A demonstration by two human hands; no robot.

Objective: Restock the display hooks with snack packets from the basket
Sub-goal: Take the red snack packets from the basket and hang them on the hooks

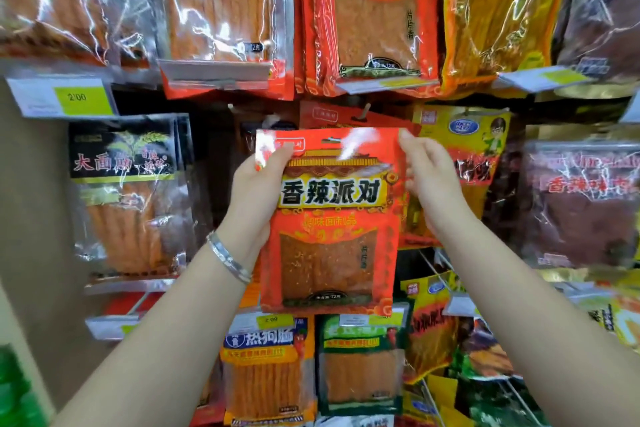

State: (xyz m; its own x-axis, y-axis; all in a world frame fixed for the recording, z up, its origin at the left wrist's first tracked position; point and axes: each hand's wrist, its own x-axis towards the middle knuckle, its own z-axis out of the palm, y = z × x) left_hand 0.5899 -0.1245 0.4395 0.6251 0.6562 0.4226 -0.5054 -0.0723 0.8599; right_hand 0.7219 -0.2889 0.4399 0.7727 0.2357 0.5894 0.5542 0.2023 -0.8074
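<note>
Head view: red snack packet [329, 218] held up at centre frame, in front of the display wall, between both hands; long axis vertical, hang-hole end pointing up, clear window end down, printed face toward camera, side edges near plumb; top edge just below a second red packet [332, 116] hanging behind it, bottom edge overlapping the price strips of the lower row; whether the hang hole touches any hook cannot be told

left hand [256, 198] gripping the upper left corner, thumb laid on the front face, other fingers hidden behind the packet; silver bracelet [228, 258] on that wrist; right hand [429, 184] at the upper right edge, fingers lightly curled along the edge, one fingertip at the top corner, pinching it; thumb hidden, exact contact unclear

Around it: black-topped packet [128, 191] hanging to the left, yellow packet [464, 135] just right and partly behind the right hand; same-design red packet [367, 17] in the row above; yellow-green price tag [81, 99] reading 2.00 at upper left; orange packet with blue label [266, 367] and green packet [360, 360] side by side directly below; all hanging with long axis vertical
</note>
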